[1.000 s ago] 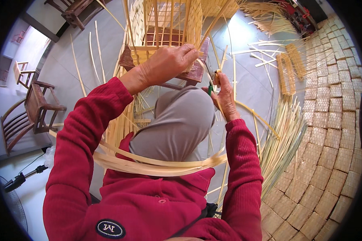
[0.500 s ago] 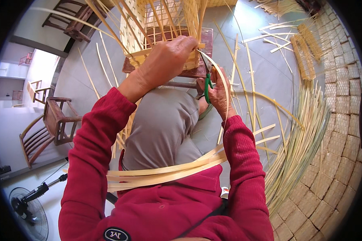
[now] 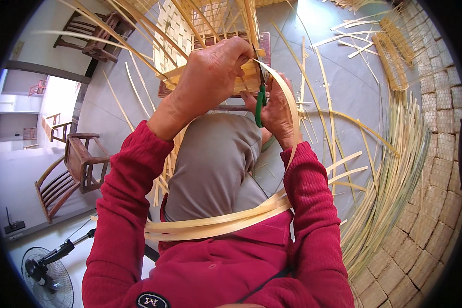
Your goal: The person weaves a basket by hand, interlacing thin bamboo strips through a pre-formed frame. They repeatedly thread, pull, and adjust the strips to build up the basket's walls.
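A grey floor (image 3: pixel 354 87) spreads under a seated person in a red top, strewn with loose bamboo strips (image 3: pixel 395 174). Wooden chairs (image 3: pixel 77 164) stand at the left, a fan (image 3: pixel 46 277) sits low left, and stacked woven mats (image 3: pixel 436 154) line the right edge. Straight ahead, over the knees, stands a half-woven basket (image 3: pixel 210 31). The left hand (image 3: pixel 210 77) is closed around its rim. The right hand (image 3: pixel 277 110), just beside it, is clamped on green-handled scissors (image 3: pixel 260 100) touching a long strip (image 3: pixel 287 108).
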Tool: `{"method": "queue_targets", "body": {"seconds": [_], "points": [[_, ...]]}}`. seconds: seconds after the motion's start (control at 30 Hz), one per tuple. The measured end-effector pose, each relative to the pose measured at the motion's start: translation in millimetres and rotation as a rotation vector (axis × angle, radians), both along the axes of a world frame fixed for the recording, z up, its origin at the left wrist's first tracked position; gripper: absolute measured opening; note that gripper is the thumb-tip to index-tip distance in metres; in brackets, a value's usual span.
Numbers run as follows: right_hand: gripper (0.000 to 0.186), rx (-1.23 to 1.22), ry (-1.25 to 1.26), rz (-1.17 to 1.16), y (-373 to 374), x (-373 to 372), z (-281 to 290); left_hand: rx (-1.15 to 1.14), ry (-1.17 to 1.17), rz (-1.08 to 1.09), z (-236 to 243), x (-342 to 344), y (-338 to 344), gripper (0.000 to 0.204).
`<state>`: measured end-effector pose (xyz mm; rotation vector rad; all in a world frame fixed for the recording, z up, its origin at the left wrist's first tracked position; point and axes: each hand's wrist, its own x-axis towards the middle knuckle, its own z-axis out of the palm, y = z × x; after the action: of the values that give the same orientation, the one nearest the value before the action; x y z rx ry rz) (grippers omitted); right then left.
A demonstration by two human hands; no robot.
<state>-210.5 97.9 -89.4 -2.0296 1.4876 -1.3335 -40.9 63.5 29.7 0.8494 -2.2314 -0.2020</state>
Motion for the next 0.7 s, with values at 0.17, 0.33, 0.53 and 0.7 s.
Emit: {"method": "queue_targets", "body": {"seconds": [0.17, 0.33, 0.53, 0.7], "points": [[0.036, -0.017, 0.022, -0.07, 5.3, -3.1, 2.9, -0.044, -0.022, -0.022, 5.0, -1.4, 2.6, 0.016], [0.025, -0.031, -0.102, -0.091, 6.5, -1.5, -8.9, -0.057, -0.034, -0.035, 6.3, -1.5, 3.7, 0.01], [0.026, -0.007, -0.153, -0.111, 11.6, 4.6, -26.2, -0.062, -0.068, -0.034, 5.2, -3.2, -0.3, 0.009], [0.028, 0.123, -0.241, -0.266, 20.1, -2.5, -32.0, -0.091, -0.131, 0.008, 2.2, 8.7, 1.3, 0.011]]}}
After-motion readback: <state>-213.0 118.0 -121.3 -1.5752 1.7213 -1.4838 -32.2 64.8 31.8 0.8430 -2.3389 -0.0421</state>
